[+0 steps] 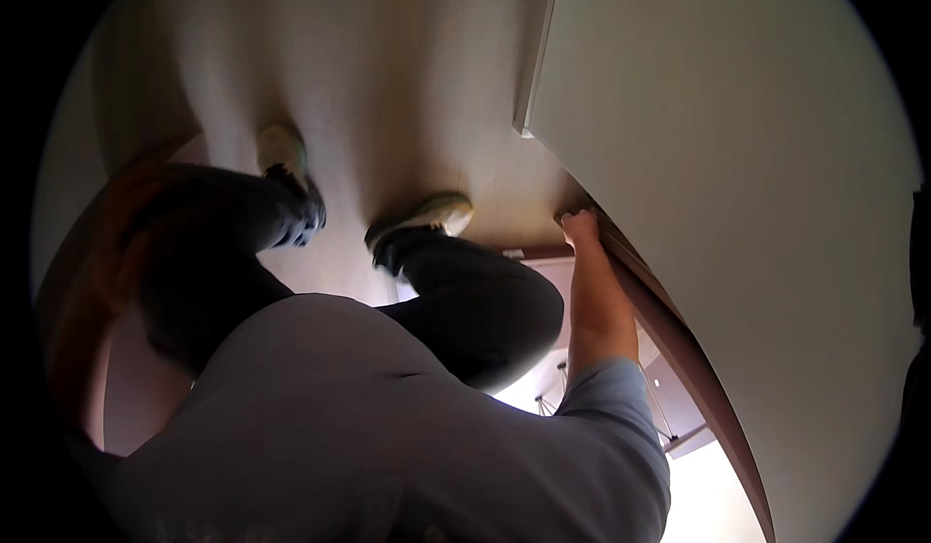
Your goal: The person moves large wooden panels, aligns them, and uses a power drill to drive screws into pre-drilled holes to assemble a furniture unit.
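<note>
My right hand (pixel 580 225) is stretched out at the right, closed, beside the upper end of a brown door frame (pixel 693 349). A small dark piece shows at its fingers, too small to name. At the far left my left hand (pixel 124 238) is dim and smeared by motion, beside my dark trousers (pixel 199 242). Whether it touches the leg or holds anything cannot be made out.
A large pale panel or wall (pixel 737 204) fills the right side, with a white skirting board (pixel 536 53) above. My pale shoes (pixel 441 215) are on the light floor (pixel 339 68). Brighter space with thin dark legs (pixel 546 404) shows beyond the frame.
</note>
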Tool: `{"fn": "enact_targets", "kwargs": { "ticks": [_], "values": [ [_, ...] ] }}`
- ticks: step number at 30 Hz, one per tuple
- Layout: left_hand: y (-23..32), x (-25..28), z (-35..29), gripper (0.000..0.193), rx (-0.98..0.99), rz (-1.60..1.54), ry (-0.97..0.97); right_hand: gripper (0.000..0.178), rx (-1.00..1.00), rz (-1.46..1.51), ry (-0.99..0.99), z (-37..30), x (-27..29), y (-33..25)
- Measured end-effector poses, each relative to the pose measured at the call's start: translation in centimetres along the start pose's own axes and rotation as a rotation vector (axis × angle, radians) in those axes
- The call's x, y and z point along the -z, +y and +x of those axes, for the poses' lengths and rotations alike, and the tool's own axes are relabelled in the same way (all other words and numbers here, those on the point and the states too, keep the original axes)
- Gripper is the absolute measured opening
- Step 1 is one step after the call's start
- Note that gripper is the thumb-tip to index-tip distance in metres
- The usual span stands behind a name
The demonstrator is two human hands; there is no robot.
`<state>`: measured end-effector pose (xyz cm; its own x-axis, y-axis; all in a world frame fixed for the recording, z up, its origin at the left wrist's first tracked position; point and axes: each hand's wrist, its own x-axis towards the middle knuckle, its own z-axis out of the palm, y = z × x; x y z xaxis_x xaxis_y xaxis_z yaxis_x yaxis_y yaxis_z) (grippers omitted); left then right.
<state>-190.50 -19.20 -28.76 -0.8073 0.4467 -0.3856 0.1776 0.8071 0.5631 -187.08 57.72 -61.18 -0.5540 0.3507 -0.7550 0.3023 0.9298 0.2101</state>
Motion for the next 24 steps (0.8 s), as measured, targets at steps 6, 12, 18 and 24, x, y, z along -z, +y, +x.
{"fn": "enact_targets", "kwargs": {
  "ticks": [6,12,18,24],
  "values": [
    [-2.6,-4.8,-3.0,0.052,0.106,0.065,0.218,0.047,-0.199,0.069,0.036,11.4,-4.6,0.9],
    [0.2,-4.9,-2.2,0.050,0.276,0.061,0.280,0.043,-0.110,0.122,0.224,13.0,-6.8,0.9],
    [1.9,-4.7,-1.0,0.050,0.186,-0.005,0.313,0.040,-0.101,0.157,0.314,12.6,-6.6,0.4],
    [1.6,-4.3,-0.3,0.049,0.121,-0.009,0.246,0.037,0.001,0.132,0.474,10.3,-7.4,1.0]
  ]
}}
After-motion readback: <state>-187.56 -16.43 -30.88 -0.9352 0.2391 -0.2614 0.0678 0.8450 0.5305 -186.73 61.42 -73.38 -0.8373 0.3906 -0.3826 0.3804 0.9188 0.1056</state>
